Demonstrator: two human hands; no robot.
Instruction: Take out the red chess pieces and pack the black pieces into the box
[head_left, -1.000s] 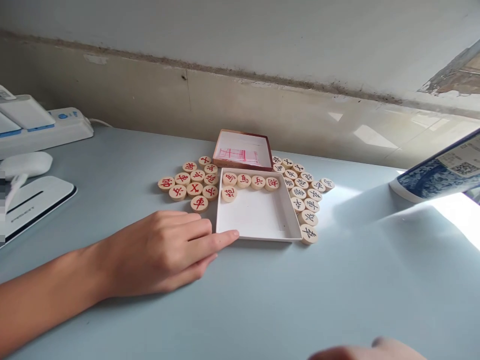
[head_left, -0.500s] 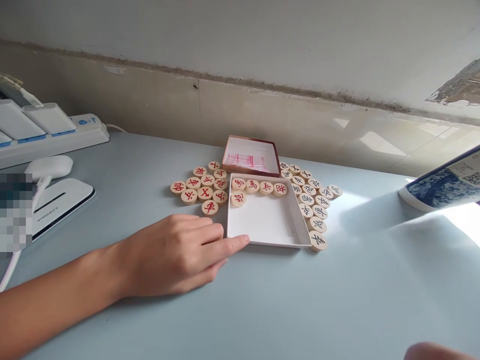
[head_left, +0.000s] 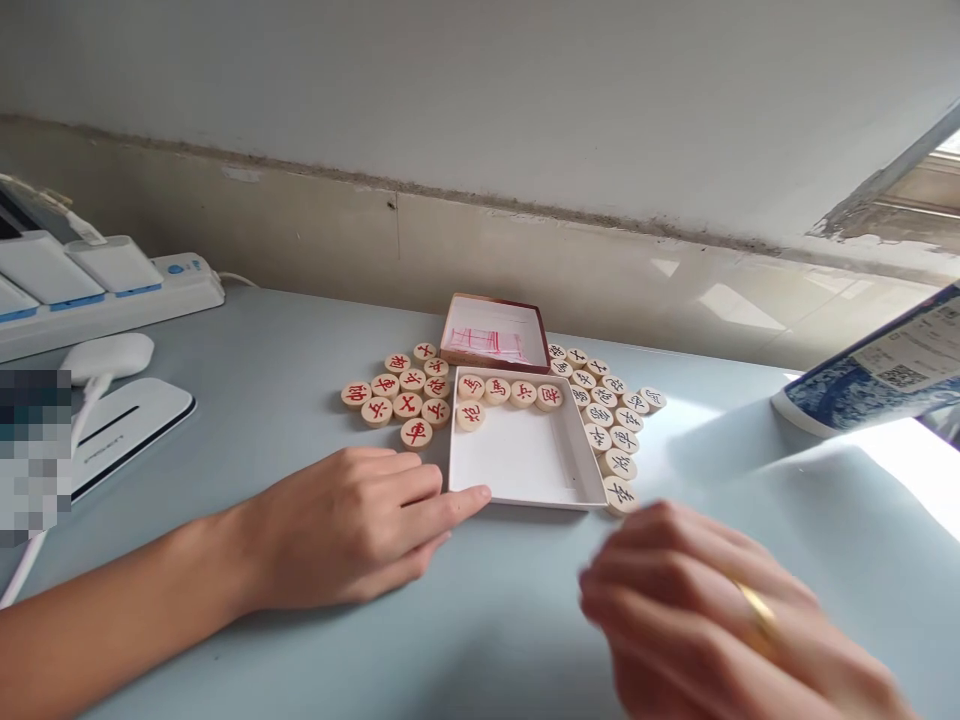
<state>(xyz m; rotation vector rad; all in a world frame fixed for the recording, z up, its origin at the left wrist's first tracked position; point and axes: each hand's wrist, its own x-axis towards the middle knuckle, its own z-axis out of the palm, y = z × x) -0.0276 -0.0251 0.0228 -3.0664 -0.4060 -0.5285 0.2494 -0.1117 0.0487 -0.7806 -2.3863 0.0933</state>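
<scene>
A white open box [head_left: 517,455] holds several red-marked round pieces [head_left: 550,397] along its back and left. My left hand [head_left: 375,525] rests on the table, its index finger extended onto the box's front rim and the other fingers curled. Blurred by motion, my right hand [head_left: 712,610] hangs in front of the box's right corner, fingers bent together; whether it holds anything is hidden. More red-marked pieces [head_left: 407,405] lie left of the box, and black-marked pieces [head_left: 599,416] lie along its right side. Behind it sits the brown-edged box lid [head_left: 495,340].
A power strip [head_left: 180,290] with white plugs, a white mouse-like device [head_left: 109,355] and a flat white pad [head_left: 139,425] are at the left. A blue patterned cylinder [head_left: 862,370] leans in from the right. The wall [head_left: 322,230] runs behind the table.
My right hand has come up from the bottom right edge towards the box's front right corner. My left hand keeps its place at the rim. The view has shifted slightly.
</scene>
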